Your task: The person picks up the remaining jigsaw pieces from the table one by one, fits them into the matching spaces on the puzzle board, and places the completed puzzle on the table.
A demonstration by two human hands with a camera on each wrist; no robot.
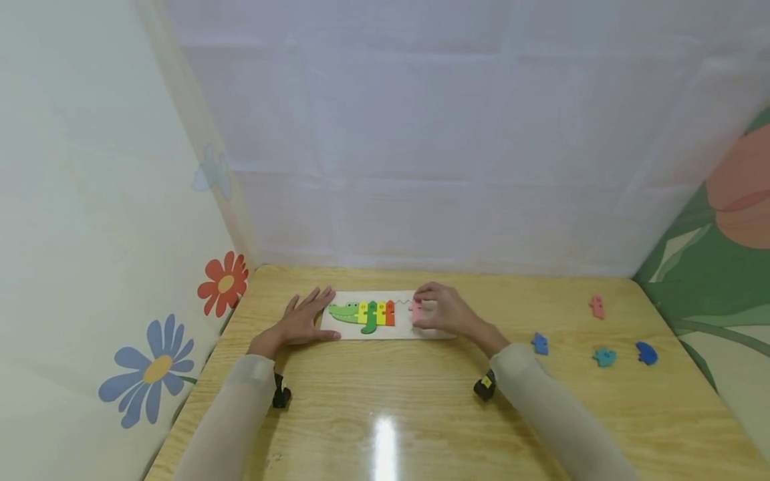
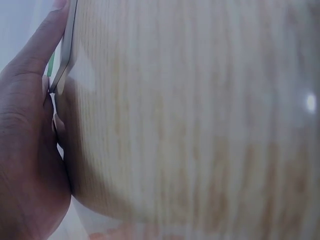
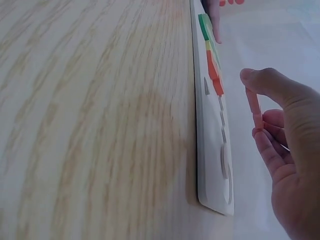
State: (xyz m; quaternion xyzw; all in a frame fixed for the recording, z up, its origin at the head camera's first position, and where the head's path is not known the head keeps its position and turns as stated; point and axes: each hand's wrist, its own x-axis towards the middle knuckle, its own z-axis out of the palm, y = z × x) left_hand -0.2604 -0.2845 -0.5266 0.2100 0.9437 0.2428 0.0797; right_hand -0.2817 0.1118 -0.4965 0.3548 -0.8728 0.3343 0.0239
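Note:
A white puzzle board (image 1: 402, 332) lies flat on the wooden table, a crocodile's green head piece (image 1: 344, 312) and several yellow, green and orange-red pieces (image 1: 390, 314) seated in its left part. My left hand (image 1: 303, 322) rests at the board's left end, fingers and thumb spread along its edges. Over the board's right part, my right hand (image 1: 450, 311) pinches a pink puzzle piece (image 1: 416, 312) between thumb and fingertips. In the right wrist view this piece (image 3: 254, 106) is held apart from the board's surface. Only the thumb side of my left hand (image 2: 30, 115) shows in the left wrist view.
Loose pieces lie on the table to the right: a blue one (image 1: 540, 343), a pink one (image 1: 597, 306), a teal one (image 1: 604, 357) and a dark blue one (image 1: 646, 353). A pale cloth wall (image 1: 391, 220) stands behind the table, with flower-printed walls at both sides.

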